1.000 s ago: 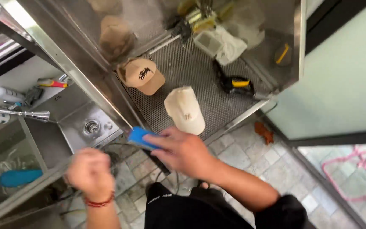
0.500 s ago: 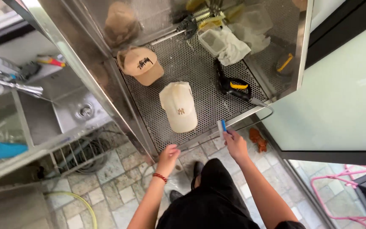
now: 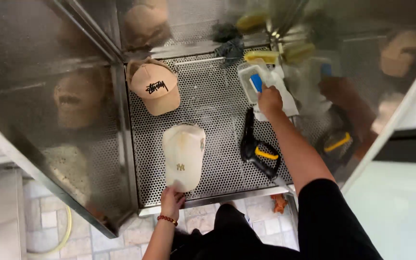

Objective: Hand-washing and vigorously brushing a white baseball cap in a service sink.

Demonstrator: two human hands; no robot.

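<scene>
A cream baseball cap (image 3: 185,155) lies on the perforated steel tray (image 3: 213,106) of a wash cabinet. My left hand (image 3: 172,201) grips the cap's brim at the tray's front edge. My right hand (image 3: 269,99) reaches to the far right of the tray with a small blue brush (image 3: 255,82) in it, over a clear plastic tub (image 3: 249,72) and white cloth (image 3: 285,98). A tan cap (image 3: 154,85) with a dark logo rests further back on the left.
A black and yellow spray gun (image 3: 256,149) lies on the tray between my arms. Yellow sponges (image 3: 262,56) sit at the back wall. Shiny steel walls (image 3: 63,96) enclose the tray on the left and right. Tiled floor and a yellow hose (image 3: 63,238) lie below left.
My right hand has carried the blue brush from the tray's front edge to the tub at the back right. My left hand has risen and taken the cream cap's brim.
</scene>
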